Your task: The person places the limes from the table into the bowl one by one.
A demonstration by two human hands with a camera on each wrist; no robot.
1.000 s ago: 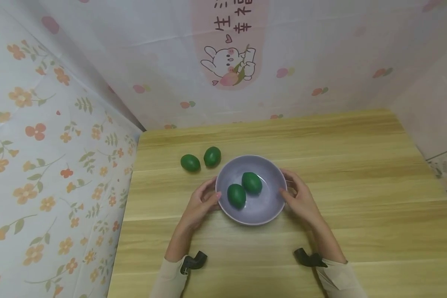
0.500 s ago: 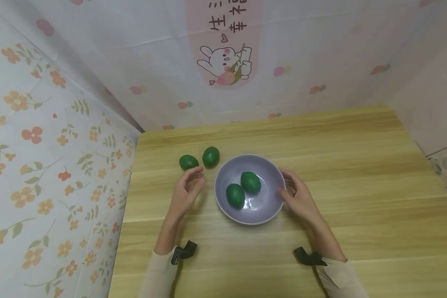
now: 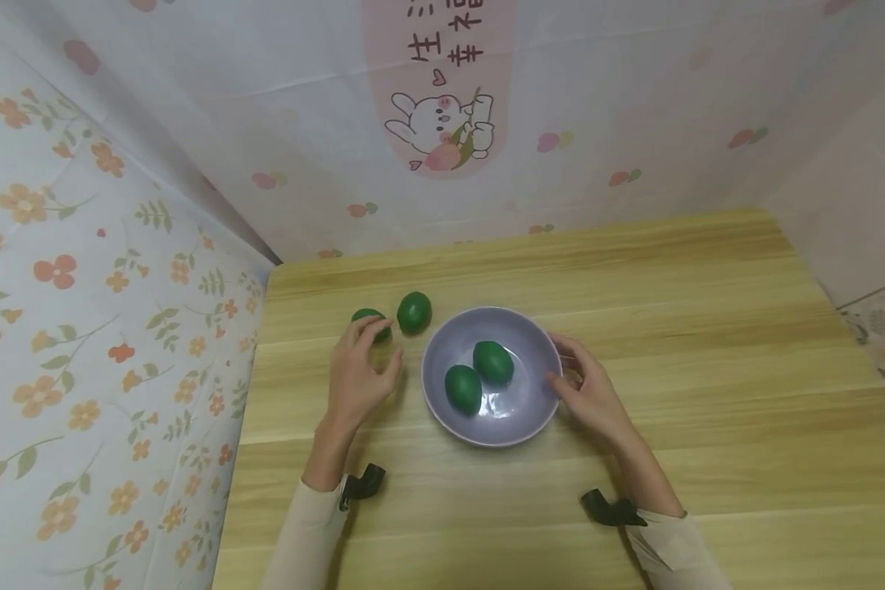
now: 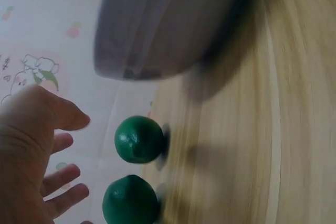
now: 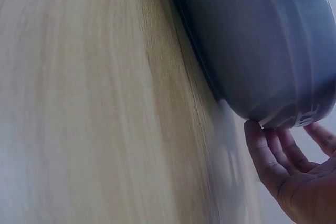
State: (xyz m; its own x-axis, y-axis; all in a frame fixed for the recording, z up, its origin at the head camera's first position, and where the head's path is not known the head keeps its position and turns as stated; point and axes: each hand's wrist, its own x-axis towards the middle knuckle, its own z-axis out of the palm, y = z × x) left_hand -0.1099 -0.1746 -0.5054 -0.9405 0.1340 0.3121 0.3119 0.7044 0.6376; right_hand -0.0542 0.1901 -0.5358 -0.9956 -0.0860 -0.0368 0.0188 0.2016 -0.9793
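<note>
A light purple bowl (image 3: pixel 519 410) stands on the wooden table with two green limes (image 3: pixel 463 389) inside it. My right hand (image 3: pixel 590 393) holds its right side, thumb at the rim and fingers against the outer wall (image 5: pixel 268 51). To the left of the bowl lie two more limes. My left hand (image 3: pixel 356 377) reaches over the left one (image 3: pixel 366 313) and partly covers it in the head view. The left wrist view shows the left fingers apart from both loose limes (image 4: pixel 138 139), thumb and fingers spread. The right loose lime (image 3: pixel 414 313) lies close to the bowl.
The wood-grain table (image 3: pixel 708 344) extends to both sides of the hands. A printed cloth (image 3: pixel 302 123) hangs behind its back edge, and a flowered cloth (image 3: pixel 118 369) borders the left side. A dark wrist mount (image 3: pixel 365 483) sits on the left sleeve.
My left hand has let go of the bowl's left side and moved left and away from me, over the left loose lime. My right hand has stayed on the bowl.
</note>
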